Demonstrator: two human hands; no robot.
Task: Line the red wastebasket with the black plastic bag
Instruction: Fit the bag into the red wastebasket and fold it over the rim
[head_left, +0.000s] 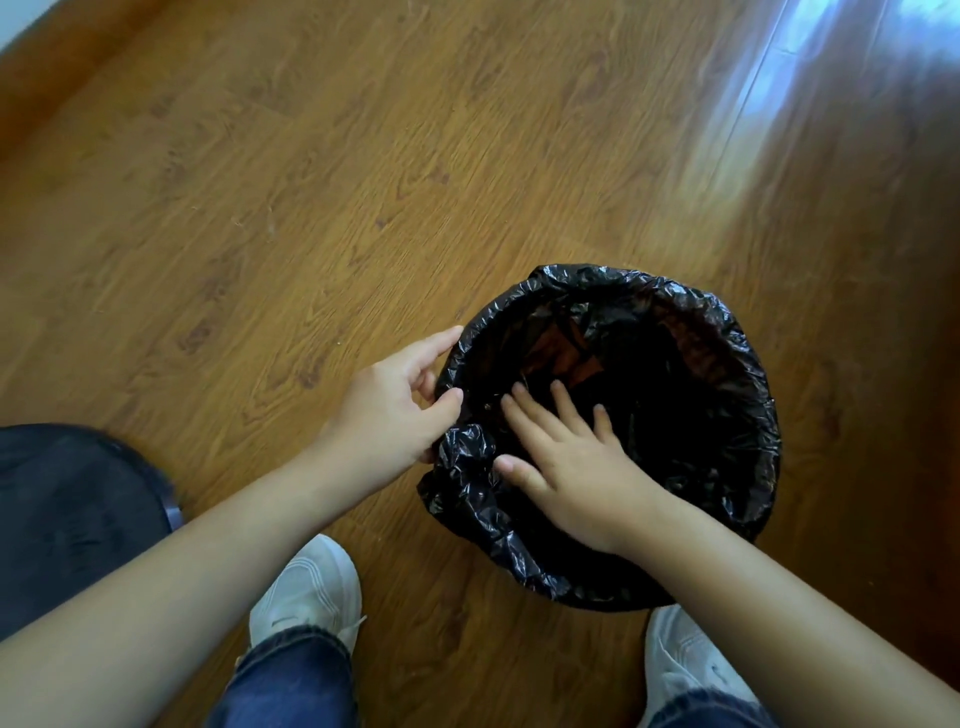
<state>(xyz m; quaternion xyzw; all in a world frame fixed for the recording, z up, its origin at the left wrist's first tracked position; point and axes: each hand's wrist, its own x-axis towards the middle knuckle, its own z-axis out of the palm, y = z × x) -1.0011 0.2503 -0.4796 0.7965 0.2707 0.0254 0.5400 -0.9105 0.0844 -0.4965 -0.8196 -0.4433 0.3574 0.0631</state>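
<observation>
The black plastic bag (727, 395) is draped over the whole rim of the round wastebasket, hiding its outside; a reddish patch of the wastebasket (563, 353) shows through the thin film inside. My left hand (395, 405) grips the bag-covered rim at the left side, thumb over the top edge and fingers outside. My right hand (566, 462) reaches over the near rim into the opening, fingers straight and spread, pressing the bag against the inner left wall. A bunched fold of bag (465, 447) sits between the two hands.
The basket stands on a wooden plank floor (311, 182), with a bright window glare (789, 78) at the upper right. My white shoes (306, 587) and jeans are just below the basket. A dark object (67, 509) lies at the left edge.
</observation>
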